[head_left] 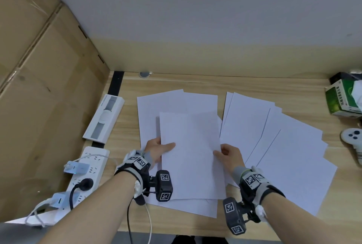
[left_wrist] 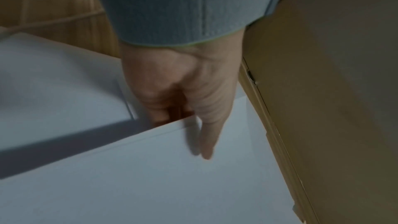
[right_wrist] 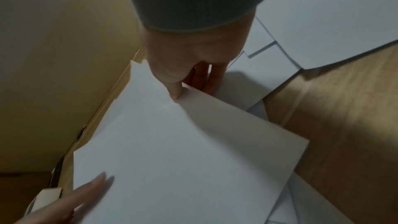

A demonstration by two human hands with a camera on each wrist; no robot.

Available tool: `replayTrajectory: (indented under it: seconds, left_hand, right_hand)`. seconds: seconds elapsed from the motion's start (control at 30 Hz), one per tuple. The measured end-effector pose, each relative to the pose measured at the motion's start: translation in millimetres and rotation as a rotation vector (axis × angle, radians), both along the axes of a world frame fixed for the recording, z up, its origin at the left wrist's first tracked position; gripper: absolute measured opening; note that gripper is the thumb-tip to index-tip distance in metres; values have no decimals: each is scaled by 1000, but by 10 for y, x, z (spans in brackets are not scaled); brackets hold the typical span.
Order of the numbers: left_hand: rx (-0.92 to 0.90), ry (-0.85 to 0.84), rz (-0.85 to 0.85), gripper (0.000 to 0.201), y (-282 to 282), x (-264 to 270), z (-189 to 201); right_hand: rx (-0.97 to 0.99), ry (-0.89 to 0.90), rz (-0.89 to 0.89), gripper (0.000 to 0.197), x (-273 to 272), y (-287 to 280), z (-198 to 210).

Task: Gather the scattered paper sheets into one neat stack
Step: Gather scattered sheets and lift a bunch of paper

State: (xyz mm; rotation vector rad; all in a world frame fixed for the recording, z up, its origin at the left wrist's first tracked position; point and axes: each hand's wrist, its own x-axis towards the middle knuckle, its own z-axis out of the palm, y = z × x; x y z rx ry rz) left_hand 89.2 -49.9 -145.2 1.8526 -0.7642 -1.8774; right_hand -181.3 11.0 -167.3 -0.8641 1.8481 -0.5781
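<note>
A small stack of white sheets [head_left: 191, 153] is held just above the wooden desk [head_left: 244, 85], over other white sheets [head_left: 156, 106] that lie beneath it. My left hand [head_left: 158, 150] grips its left edge, thumb on top [left_wrist: 206, 142] and fingers underneath. My right hand [head_left: 227, 155] pinches the right edge, thumb on top [right_wrist: 174, 89] and fingers below, and the paper [right_wrist: 172, 159] bends there. A fan of several more loose sheets [head_left: 284, 145] lies spread across the desk to the right.
Cardboard boxes [head_left: 39, 87] wall off the left side. A long white box [head_left: 103, 118] and a power strip [head_left: 88, 171] with plugs and cables lie at the desk's left edge. At the far right stand a green carton [head_left: 342, 100] and a white game controller [head_left: 352, 139].
</note>
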Motion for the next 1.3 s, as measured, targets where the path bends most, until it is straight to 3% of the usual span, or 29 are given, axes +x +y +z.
replayTrajectory:
  seconds: [0.13,0.37,0.6,0.83,0.97,1.03,1.13,1.23,1.3]
  left_hand:
    - [-26,-137,-5,17,51,-60,-48]
    - [-358,-236,-78,29,-159,-293,333]
    - [-464,-123,-166,26,-414,-846,522]
    - [-543,-148,-376,24,-212,-1539,239]
    - [-555,-219,-469,20,-184,-1595,98]
    - [-560,-222,-464,18,-142,-1611,70]
    - [-523,-242,-451,13,-78,-1626,8]
    - [-492,-277,-483,13,-60,-1612,-82]
    - [-467,-309,-465,14,-53,-1567,-141]
  right_hand:
    - [9,39,27,6,62,9,36]
    - [29,87,-140,16,-383,103,280]
    - [82,152,-346,16,-1143,562,405]
    - [202,329,-497,16,-1645,1103,347]
    - [317,506,-580,65,-1809,1299,242]
    - [403,555,-601,71,-1856,1340,208]
    - [487,516,-639,60,-1897,1340,210]
    - [388,527,-655,20,-1994,1308,153]
    - [294,547,-705,27,-2021,1309,103]
